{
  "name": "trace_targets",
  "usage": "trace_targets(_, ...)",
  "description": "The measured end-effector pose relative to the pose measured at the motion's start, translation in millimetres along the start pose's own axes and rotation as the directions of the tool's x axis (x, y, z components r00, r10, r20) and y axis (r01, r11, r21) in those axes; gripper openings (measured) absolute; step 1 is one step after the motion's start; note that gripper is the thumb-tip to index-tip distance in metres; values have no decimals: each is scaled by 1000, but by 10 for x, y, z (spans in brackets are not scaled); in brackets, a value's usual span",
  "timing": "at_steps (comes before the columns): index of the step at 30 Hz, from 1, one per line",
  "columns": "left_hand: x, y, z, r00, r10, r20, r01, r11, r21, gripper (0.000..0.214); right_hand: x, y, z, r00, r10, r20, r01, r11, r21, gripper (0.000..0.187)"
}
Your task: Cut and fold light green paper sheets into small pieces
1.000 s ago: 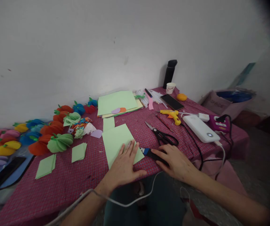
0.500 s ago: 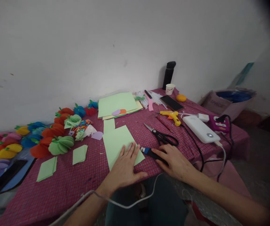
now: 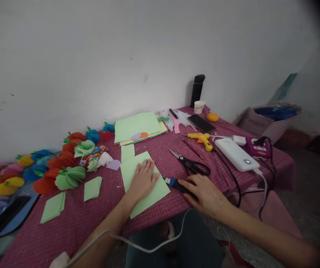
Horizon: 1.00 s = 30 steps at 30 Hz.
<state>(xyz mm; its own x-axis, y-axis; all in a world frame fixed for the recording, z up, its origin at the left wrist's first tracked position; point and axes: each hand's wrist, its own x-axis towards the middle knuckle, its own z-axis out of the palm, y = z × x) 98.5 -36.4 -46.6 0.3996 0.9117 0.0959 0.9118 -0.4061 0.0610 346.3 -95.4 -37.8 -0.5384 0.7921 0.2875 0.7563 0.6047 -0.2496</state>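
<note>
Pale-green paper sheet (image 3: 153, 194), lying left of the scissors (image 3: 187, 161): judged light, flexible and easily creased, apt to slide on the tablecloth (image 3: 104, 197); best pressed flat or lifted by 1 edge. Left hand (image 3: 143, 181), fingers extended, lies flat upon it. Right hand (image 3: 206, 193), on the near side of the scissors, holds the craft knife (image 3: 178, 185), presumably rigid and safest taken by its handle.

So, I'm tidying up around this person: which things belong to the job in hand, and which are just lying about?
Part of the job:
large green sheet
blue-and-black cutter
small green paper pieces, probably

Apparently just lying about:
phone
paper cup
black bottle
</note>
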Motion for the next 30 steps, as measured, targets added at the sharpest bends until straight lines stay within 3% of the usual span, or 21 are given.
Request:
trace_targets(8,-40,0,63,1000,19,-15,-18,996,84,61,137,-79,5,1000,3,16,-2,1000,-26,38)
trace_targets(19,-40,0,77,999,17,-39,-14,998,62,62,136,24,58,1000,-19,-3,19,999,-35,38)
trace_targets(30,-43,15,50,999,27,-47,-24,998,62,63,327,-65,95,999,-31,-22,30,998,-60,37)
